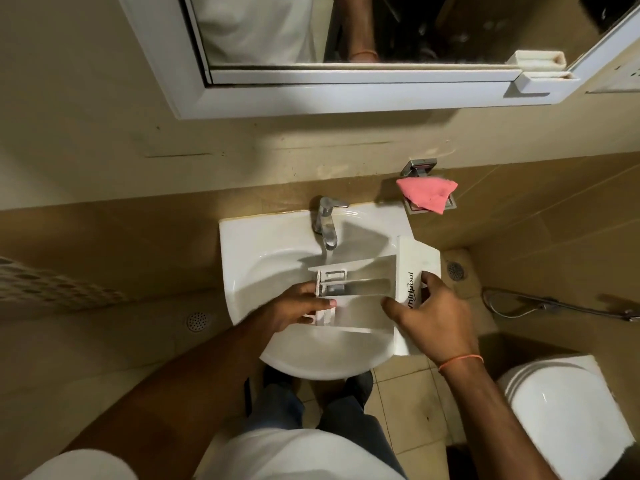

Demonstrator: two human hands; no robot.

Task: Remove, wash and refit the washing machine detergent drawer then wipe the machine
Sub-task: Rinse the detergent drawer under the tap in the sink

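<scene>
1. A white top (298,455) with short sleeves covers the torso; both forearms are bare.
2. A thin orange thread band (460,361) circles the right wrist.
3. Blue jeans (343,424) cover the legs.
4. Dark shoes (358,384) show below.

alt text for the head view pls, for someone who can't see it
Seen from above, a person holds a white detergent drawer over a white sink under the tap, the left hand gripping its back end and the right hand its front panel. A pink cloth lies on a wall holder beside the sink.
</scene>
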